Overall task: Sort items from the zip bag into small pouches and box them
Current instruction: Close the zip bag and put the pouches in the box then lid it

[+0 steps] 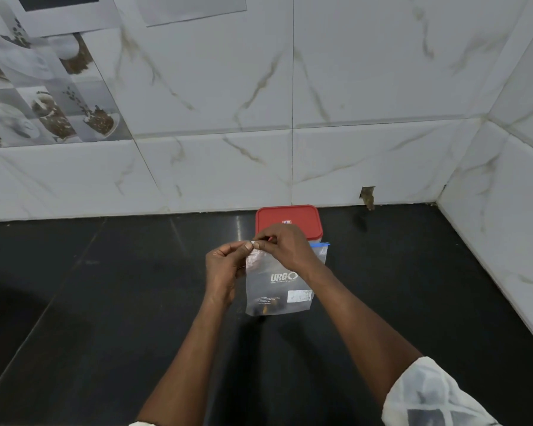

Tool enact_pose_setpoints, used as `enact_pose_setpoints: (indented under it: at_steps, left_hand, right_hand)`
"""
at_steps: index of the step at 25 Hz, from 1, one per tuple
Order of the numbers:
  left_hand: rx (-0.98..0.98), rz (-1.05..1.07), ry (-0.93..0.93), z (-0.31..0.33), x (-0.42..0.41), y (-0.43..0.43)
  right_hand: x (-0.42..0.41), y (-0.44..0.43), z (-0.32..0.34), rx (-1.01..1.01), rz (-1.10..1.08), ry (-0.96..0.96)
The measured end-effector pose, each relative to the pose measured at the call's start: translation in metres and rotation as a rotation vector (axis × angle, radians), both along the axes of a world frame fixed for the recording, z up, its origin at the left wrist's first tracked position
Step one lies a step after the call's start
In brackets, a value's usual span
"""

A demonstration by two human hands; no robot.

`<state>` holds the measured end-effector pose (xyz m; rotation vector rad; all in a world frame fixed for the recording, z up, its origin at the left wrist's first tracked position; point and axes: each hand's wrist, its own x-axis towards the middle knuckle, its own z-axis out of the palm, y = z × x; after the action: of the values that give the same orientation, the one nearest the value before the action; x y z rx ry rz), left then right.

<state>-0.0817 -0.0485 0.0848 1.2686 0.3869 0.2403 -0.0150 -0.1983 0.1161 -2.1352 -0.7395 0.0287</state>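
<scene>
— So where does it all sit?
— My left hand and right hand both pinch the top edge of a small pouch, over the zip bag lying on the dark surface before the red-lidded box.
— And the risk?
— Thin film: my fingers could slip, or tear it, I think, spilling whatever goes in.
</scene>
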Motion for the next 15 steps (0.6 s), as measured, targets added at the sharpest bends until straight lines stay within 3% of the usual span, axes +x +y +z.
enact_pose_setpoints:
  at_steps: [5,15]
  left_hand:
    - [0.032,0.11,0.033,-0.004,0.004,0.0]
    - [0.054,0.055,0.061,-0.007,0.012,0.015]
  right_hand:
    - [0.009,-0.021,-0.006,-0.102,-0.035,0.026]
    - [0.029,-0.094,-0.01,-0.102,-0.112,0.117]
